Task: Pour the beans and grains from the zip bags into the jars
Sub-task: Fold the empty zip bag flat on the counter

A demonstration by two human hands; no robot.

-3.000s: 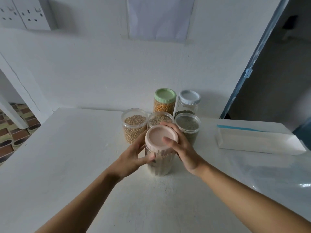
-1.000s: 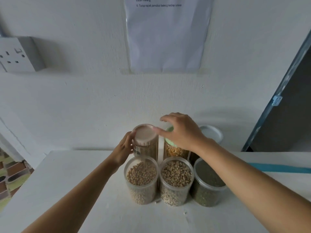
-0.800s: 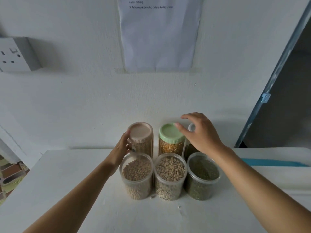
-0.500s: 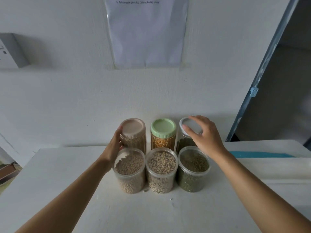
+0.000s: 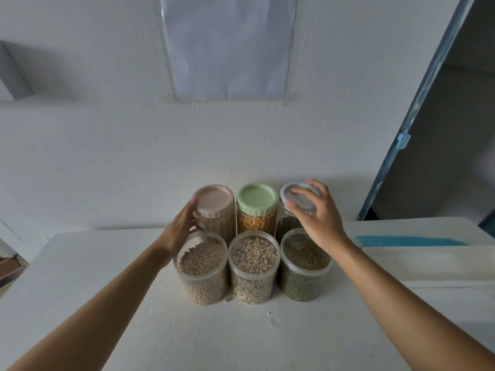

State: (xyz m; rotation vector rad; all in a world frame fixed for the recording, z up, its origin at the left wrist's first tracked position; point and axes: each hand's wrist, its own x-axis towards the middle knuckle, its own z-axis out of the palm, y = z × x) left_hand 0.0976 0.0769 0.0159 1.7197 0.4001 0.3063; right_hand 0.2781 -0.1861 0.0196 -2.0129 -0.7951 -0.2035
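Observation:
Six clear jars stand in two rows on the white table (image 5: pixel 107 277), close to the wall. The back row holds a pink-lidded jar (image 5: pixel 214 203), a green-lidded jar (image 5: pixel 256 200) of yellow kernels and a white-lidded jar (image 5: pixel 300 196) of dark green grains. In front, three jars have no lids: tan beans (image 5: pixel 201 266), speckled beans (image 5: pixel 253 266) and green beans (image 5: pixel 305 266). My left hand (image 5: pixel 178 230) grips the side of the pink-lidded jar. My right hand (image 5: pixel 320 216) has its fingers and thumb curled round the white lid.
At the right of the table lies a flat white pack with a blue strip (image 5: pixel 407 241). A sheet of paper (image 5: pixel 227 44) hangs on the wall above the jars. A blue door frame (image 5: pixel 401 140) borders the right side. The table's left edge drops to the floor.
The pink-lidded jar now stands at the left of the back row, with my left hand still on it. My right hand has moved rightward from the pink lid, over the green lid, to the white lid.

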